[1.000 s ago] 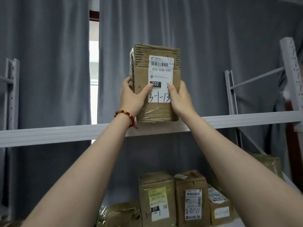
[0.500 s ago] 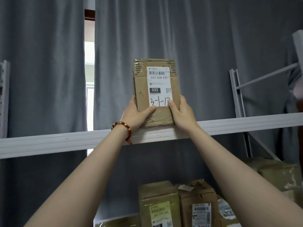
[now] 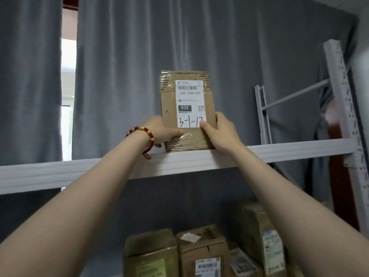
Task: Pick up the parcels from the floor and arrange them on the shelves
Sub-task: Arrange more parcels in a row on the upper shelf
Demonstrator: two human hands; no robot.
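Note:
A brown cardboard parcel with a white label marked "032" and "3-1-12" stands upright on the upper white shelf. Its bottom edge rests just behind the shelf's front lip. My left hand, with a red bead bracelet on the wrist, grips the parcel's lower left side. My right hand grips its lower right side, thumb on the label. Both arms reach up from below.
Several more cardboard parcels stand in a row on the lower shelf. A white perforated upright rises at the right, with a cross brace behind. Grey curtains hang behind the shelves, with a bright gap at the left.
The parcel has come down from above the shelf edge onto the upper shelf, and both hands have stayed on its lower sides. The view has tilted slightly.

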